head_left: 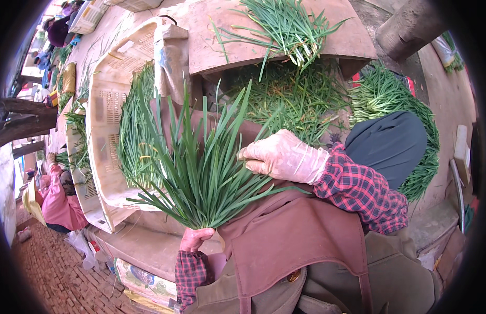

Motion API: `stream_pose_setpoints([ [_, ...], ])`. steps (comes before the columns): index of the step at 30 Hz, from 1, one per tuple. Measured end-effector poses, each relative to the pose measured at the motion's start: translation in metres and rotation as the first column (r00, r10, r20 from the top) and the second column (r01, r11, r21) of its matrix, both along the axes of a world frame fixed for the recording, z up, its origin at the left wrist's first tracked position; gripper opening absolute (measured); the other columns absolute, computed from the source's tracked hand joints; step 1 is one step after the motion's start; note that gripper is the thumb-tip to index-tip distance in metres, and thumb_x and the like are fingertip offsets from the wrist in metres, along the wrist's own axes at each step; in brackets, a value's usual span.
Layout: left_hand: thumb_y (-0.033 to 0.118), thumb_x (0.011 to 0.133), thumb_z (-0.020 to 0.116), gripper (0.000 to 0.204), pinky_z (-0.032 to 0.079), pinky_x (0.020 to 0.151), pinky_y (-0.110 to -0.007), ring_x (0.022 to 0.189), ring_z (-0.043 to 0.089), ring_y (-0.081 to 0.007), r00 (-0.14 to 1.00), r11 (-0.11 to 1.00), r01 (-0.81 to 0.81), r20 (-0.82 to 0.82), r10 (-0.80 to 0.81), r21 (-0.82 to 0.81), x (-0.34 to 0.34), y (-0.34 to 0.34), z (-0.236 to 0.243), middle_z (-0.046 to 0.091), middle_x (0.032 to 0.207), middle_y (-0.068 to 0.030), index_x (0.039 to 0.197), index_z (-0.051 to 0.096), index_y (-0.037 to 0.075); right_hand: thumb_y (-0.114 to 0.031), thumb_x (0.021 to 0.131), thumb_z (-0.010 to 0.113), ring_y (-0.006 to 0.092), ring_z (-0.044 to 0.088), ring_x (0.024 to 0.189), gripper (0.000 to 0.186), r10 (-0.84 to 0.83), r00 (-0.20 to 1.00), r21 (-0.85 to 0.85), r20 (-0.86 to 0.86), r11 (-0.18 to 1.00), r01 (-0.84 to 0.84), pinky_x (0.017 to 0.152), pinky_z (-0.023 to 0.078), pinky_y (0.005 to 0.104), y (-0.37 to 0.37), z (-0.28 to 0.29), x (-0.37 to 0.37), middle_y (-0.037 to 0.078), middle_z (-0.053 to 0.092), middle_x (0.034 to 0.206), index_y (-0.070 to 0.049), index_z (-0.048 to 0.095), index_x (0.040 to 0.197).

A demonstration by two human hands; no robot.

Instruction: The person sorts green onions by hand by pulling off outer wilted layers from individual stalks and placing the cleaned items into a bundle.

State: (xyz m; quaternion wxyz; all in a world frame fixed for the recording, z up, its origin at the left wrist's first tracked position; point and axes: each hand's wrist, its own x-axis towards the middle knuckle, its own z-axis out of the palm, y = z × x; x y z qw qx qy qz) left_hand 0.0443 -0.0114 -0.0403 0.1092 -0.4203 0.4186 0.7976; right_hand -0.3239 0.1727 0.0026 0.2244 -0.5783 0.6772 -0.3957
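My bare left hand (196, 236) is closed around the base of a fanned bunch of long green leaves, like garlic chives (201, 172), over my brown apron (295, 235). My gloved right hand (279, 157) has its fingers curled and pinched at the right side of the bunch's leaves; what exactly lies between the fingertips is unclear. To the left, a white plastic crate (104, 120) holds a pile of similar greens (136, 131). Beyond my hands, loose trimmed leaves (295, 99) lie heaped beneath a board.
More chives (295, 26) lie on the board (217, 47). Another heap (379, 89) is beside my dark-clad knee (384, 146). A co-worker in pink (65, 204) works at far left near more crates. A wooden post (405, 29) stands at back right; brick paving (49, 267) is at lower left.
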Motion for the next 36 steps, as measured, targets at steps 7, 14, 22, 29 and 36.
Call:
stream_pose_setpoints([
  [7, 0.003, 0.077, 0.075, 0.029, 0.021, 0.044, -0.024, 0.047, 0.030, -0.0059, 1.000, 1.000, 0.007, -0.002, -0.007, -0.016, 0.005, 0.000, -0.002, 0.039, 0.062, 0.0058, 0.099, 0.057, -0.002, -0.024, 0.095, 0.065, 0.0147, 0.069, 0.057, 0.023, -0.161, 0.755, 0.337, 0.636, 0.938, -0.084, 0.060, 0.053, 0.0305, -0.005, 0.031, -0.008, 0.009, 0.069, 0.068, -0.002, 0.069, 0.098],
  [14, 0.001, 0.076, 0.077, 0.024, 0.020, 0.046, -0.026, 0.050, 0.031, -0.0056, 1.000, 0.999, -0.022, 0.005, 0.022, 0.036, -0.006, 0.001, 0.006, 0.040, 0.063, 0.0059, 0.088, 0.057, 0.006, -0.021, 0.097, 0.062, 0.0137, 0.069, 0.058, 0.022, -0.119, 0.698, 0.173, 0.706, 0.985, -0.007, 0.060, 0.053, 0.0284, -0.004, 0.016, 0.004, 0.007, 0.068, 0.067, 0.000, 0.068, 0.095],
  [22, 0.001, 0.076, 0.077, 0.024, 0.020, 0.046, -0.025, 0.050, 0.032, -0.0053, 0.999, 0.999, -0.019, 0.030, 0.018, 0.047, -0.006, 0.000, 0.006, 0.041, 0.064, 0.0058, 0.088, 0.057, 0.006, -0.028, 0.095, 0.066, 0.0063, 0.048, 0.043, 0.028, -0.299, 0.562, 0.367, 0.771, 0.930, -0.008, 0.043, 0.039, 0.0252, -0.009, 0.024, 0.000, 0.003, 0.069, 0.067, -0.001, 0.070, 0.102],
  [29, 0.001, 0.076, 0.077, 0.022, 0.020, 0.046, -0.025, 0.050, 0.032, -0.0056, 1.000, 0.999, -0.017, 0.015, 0.016, 0.037, -0.006, 0.001, 0.008, 0.041, 0.063, 0.0060, 0.082, 0.057, 0.008, -0.025, 0.095, 0.066, 0.0049, 0.047, 0.044, 0.027, -0.277, 0.452, 0.316, 0.848, 0.949, -0.011, 0.043, 0.038, 0.0230, -0.008, 0.025, -0.004, 0.004, 0.071, 0.070, 0.000, 0.069, 0.107],
  [36, 0.001, 0.077, 0.077, 0.022, 0.020, 0.047, -0.025, 0.051, 0.032, -0.0057, 1.000, 1.000, -0.005, 0.028, 0.004, 0.030, -0.006, 0.001, 0.010, 0.040, 0.063, 0.0063, 0.081, 0.056, 0.008, -0.025, 0.093, 0.070, 0.0045, 0.048, 0.047, 0.025, -0.246, 0.497, 0.335, 0.832, 0.937, -0.097, 0.045, 0.038, 0.0222, -0.007, 0.032, -0.008, 0.002, 0.070, 0.069, -0.002, 0.070, 0.102],
])
